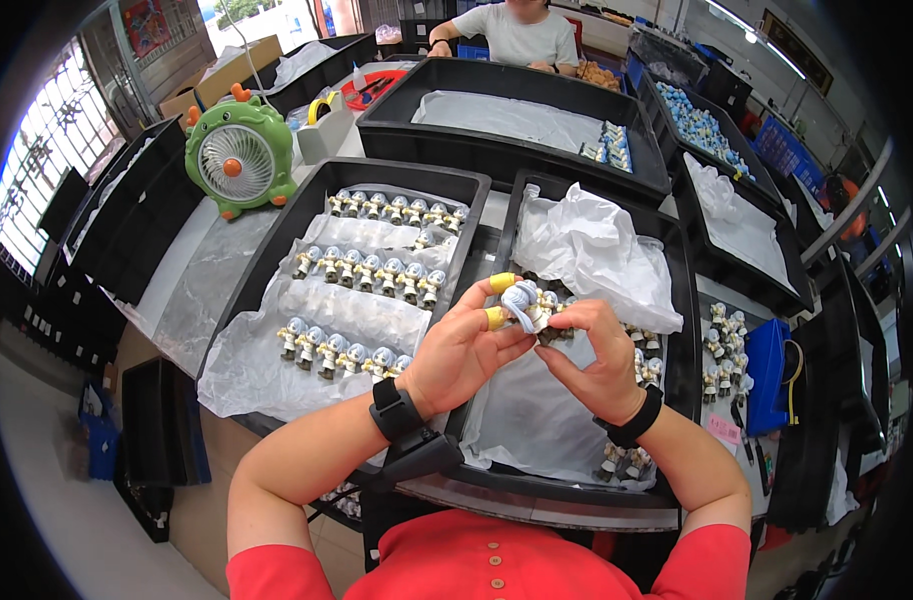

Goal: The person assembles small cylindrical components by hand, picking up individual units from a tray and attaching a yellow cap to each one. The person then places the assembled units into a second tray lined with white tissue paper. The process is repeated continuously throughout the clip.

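Note:
Above the right-hand tray, my left hand (459,352) is closed on a small figurine (522,299) with pale blue-grey hair and a white and gold body. Yellow finger covers sit on two of its fingertips, beside the figurine's head. My right hand (609,362) pinches at the figurine's lower body from the other side; its fingertips partly hide that part. Rows of similar figurines (353,270) stand on white paper in the black tray (239,292) at left. More figurines (645,368) lie in the right-hand tray (689,300), partly under crumpled white paper (602,245).
A green fan (239,160) stands at the back left, near a tape dispenser (326,128). Behind is a large black tray (397,128). Loose figurines (725,350) and a blue bin (770,375) are at right. A person (522,38) sits across the table.

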### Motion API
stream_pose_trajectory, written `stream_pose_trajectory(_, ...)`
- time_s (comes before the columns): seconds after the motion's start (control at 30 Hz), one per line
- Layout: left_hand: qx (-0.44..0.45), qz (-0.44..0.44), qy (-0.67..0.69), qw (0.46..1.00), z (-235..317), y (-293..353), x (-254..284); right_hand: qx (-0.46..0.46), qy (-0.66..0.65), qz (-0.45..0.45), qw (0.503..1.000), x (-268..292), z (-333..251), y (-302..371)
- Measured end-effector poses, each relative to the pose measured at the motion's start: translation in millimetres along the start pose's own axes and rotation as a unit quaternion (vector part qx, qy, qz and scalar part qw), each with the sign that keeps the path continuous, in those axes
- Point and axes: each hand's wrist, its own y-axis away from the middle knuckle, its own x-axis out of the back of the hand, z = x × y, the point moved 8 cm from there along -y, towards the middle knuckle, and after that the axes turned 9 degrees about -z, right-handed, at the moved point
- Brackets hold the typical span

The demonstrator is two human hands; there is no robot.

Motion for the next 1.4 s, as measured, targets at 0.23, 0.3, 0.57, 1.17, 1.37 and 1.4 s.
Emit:
stream_pose_trajectory(0.23,-0.004,0.036,-0.042,0.998,1.4,1.1,4.7,-0.130,-0.202,-0.015,0.971,-9.2,26.7,9.7)
stream_pose_trajectory(0.3,-0.007,0.039,-0.057,0.998,1.1,1.2,8.1,-0.153,-0.266,-0.015,0.952,-14.4,33.9,12.4)
stream_pose_trajectory(0.57,0.004,0.053,-0.082,0.995,0.5,1.5,12.6,-0.223,-0.412,-0.064,0.881,-25.9,33.1,14.1)
stream_pose_trajectory(1.17,-0.012,0.044,-0.139,0.989,4.0,1.8,5.4,-0.178,-0.340,-0.079,0.920,-29.7,31.8,14.6)
stream_pose_trajectory(1.37,-0.012,0.040,-0.142,0.989,4.0,1.5,7.0,-0.171,-0.337,-0.079,0.922,-30.2,32.7,14.9)
stream_pose_trajectory(1.4,-0.013,0.040,-0.142,0.989,3.9,1.7,7.3,-0.173,-0.337,-0.079,0.922,-30.4,32.5,14.8)
